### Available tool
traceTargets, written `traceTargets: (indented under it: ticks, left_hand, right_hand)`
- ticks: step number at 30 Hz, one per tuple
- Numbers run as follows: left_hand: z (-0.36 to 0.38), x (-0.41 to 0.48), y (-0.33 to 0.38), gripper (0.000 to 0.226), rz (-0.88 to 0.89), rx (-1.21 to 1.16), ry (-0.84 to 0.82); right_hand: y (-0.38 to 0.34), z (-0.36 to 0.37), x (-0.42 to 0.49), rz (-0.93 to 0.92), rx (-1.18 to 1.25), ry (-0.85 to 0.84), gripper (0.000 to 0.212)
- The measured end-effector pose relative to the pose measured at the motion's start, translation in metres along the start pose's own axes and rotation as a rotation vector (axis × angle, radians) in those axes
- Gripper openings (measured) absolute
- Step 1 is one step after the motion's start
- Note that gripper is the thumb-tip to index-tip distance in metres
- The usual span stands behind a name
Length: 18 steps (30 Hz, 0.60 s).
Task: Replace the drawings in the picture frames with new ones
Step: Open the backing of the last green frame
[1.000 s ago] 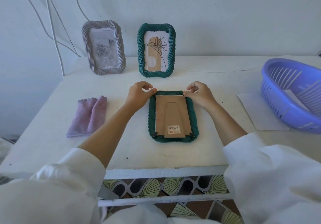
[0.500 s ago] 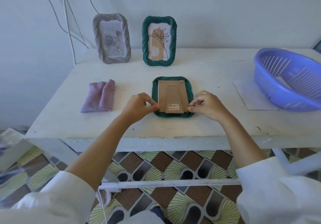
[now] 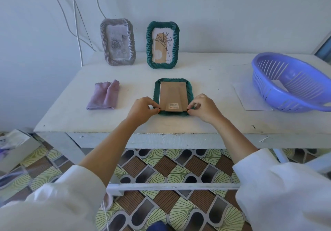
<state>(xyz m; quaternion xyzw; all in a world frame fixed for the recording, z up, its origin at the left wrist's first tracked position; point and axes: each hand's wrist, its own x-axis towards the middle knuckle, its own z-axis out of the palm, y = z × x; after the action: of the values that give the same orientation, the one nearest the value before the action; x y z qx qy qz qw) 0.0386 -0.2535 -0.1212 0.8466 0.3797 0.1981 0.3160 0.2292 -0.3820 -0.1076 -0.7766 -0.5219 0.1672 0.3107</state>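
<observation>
Pinching one frame (image 3: pixel 173 97) — apparently, two upright

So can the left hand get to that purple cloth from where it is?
Probably yes: the purple cloth lies flat just left of the left hand, with bare table between, though that hand now pinches the face-down green frame.

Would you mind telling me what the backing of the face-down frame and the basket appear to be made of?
The backing looks like matte brown cardboard: flat, with a barcode sticker. The basket looks like glossy moulded purple plastic, with slotted walls.
</observation>
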Motion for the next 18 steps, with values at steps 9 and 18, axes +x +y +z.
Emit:
traceTargets:
  ticks: [9, 18]
  left_hand:
    - [-0.0022, -0.0005, -0.0007, 0.009, 0.039, 0.008, -0.012]
    - [-0.0039, 0.0011, -0.0007, 0.012, 0.090, 0.105, -0.065]
  right_hand:
    - [0.0011, -0.0001, 0.0039, -0.009, -0.012, -0.054, 0.006]
    - [0.0024, -0.0012, 0.0072, -0.032, -0.020, -0.112, 0.007]
